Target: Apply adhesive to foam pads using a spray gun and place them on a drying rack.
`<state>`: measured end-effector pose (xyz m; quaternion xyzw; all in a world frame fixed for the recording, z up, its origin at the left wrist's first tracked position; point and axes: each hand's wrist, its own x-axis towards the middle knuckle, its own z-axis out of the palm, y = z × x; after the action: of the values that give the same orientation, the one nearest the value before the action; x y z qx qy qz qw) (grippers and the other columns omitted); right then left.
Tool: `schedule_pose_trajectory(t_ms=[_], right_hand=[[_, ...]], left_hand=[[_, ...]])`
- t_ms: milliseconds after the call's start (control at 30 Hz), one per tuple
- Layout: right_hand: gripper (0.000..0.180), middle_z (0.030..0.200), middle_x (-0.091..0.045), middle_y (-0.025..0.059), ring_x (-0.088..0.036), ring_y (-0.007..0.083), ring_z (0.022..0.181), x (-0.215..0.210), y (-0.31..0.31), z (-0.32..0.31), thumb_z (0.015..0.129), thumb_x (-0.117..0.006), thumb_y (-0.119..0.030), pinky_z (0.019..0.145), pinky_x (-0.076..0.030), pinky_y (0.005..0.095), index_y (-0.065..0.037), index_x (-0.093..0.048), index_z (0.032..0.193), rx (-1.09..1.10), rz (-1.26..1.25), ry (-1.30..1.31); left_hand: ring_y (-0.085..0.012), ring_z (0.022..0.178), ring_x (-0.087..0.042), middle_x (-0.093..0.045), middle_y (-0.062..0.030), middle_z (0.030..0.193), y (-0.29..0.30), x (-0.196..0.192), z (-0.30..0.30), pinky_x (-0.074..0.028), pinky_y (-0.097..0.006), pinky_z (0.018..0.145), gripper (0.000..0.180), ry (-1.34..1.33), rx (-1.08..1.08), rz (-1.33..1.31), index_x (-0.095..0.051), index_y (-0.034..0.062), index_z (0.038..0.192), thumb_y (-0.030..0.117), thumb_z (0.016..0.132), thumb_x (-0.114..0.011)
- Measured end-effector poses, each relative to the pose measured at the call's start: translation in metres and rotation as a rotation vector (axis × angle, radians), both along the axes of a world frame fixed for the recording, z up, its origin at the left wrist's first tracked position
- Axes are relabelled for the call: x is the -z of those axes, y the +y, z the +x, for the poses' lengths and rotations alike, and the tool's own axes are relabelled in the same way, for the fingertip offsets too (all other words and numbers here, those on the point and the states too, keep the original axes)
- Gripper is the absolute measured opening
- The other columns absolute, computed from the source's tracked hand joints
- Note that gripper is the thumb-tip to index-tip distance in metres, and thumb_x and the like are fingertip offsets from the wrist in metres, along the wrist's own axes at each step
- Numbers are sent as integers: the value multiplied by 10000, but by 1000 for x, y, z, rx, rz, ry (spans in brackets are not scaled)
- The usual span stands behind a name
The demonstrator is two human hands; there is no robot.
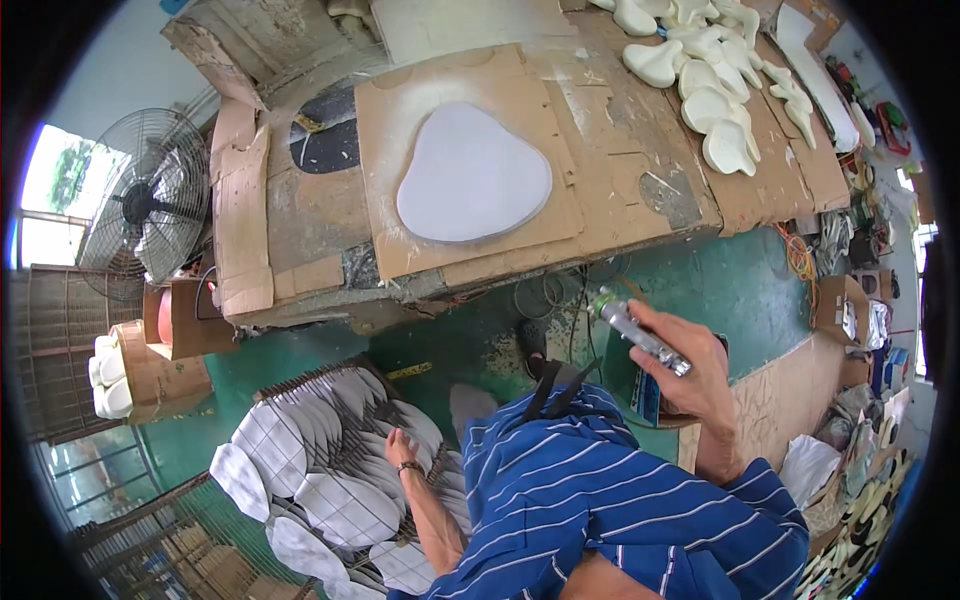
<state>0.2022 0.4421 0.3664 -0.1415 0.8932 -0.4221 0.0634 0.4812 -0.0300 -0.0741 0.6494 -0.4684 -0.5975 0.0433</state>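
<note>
My right hand (695,362), to the right of my body, is closed round a silver metal spray gun (645,337) with a green end, held above the floor. Down at the left, my left hand (400,450) reaches into a wire rack (300,388) of thin, pale, rounded pads (348,508). Its fingers are curled among the pads; what they grip, if anything, is hidden. On a cardboard sheet (385,235) on the bench lies a smooth white pad (475,175), a rounded triangle in shape, with neither hand touching it.
Several cream saddle-shaped pieces (705,100) are heaped at the bench's far right. A large caged fan (145,200) stands left of the cardboard-covered bench (610,190). Hoses (545,292) hang below its front edge. A box with white pieces (160,380) sits at left on the green floor (270,360).
</note>
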Motion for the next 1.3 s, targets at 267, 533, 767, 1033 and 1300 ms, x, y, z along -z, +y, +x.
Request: schedule_pose_trajectory(t_ms=[267, 533, 767, 1033, 1300], right_hand=[[576, 1118, -723, 177, -714, 286, 942, 15, 10, -32, 830, -752, 51, 827, -541, 345, -16, -613, 1386, 202, -142, 61], [575, 1160, -721, 202, -722, 325, 1002, 7, -4, -17, 814, -762, 58, 868, -547, 348, -9, -626, 1368, 32, -97, -22], [548, 1138, -730, 206, -728, 304, 982, -5, -2, -10, 827, -753, 40, 865, -543, 326, -1, -633, 1359, 278, -45, 64], [597, 1167, -729, 194, -731, 311, 1015, -13, -23, -5, 796, -779, 52, 861, -546, 328, -21, -634, 1370, -4, -21, -117], [625, 1088, -720, 191, -720, 312, 941, 0, -53, -45, 802, -754, 80, 819, -549, 335, -17, -601, 1401, 25, -131, 101]], left_hand=[[-273, 912, -733, -761, -69, 1001, 48, 55, 27, -598, -451, 763, 231, -599, 1757, -399, -724, 123, 1059, 287, 913, -654], [-274, 910, -734, -761, -72, 1008, 33, 45, 43, -602, -430, 766, 198, -623, 1582, -300, -727, 172, 982, 337, 889, -669], [-253, 846, -700, -727, -53, 947, 1, 24, -29, -584, -449, 732, 193, -306, 788, 79, -716, 154, 1028, 301, 918, -657], [-154, 762, -655, -697, -43, 950, -8, 5, -92, -609, -360, 616, 318, -125, 333, 140, -667, 43, 1252, 147, 952, -647], [-317, 898, -709, -740, -72, 973, -9, 45, -26, -571, -559, 735, 247, -191, 206, 345, -690, 205, 1111, 365, 942, -608]])
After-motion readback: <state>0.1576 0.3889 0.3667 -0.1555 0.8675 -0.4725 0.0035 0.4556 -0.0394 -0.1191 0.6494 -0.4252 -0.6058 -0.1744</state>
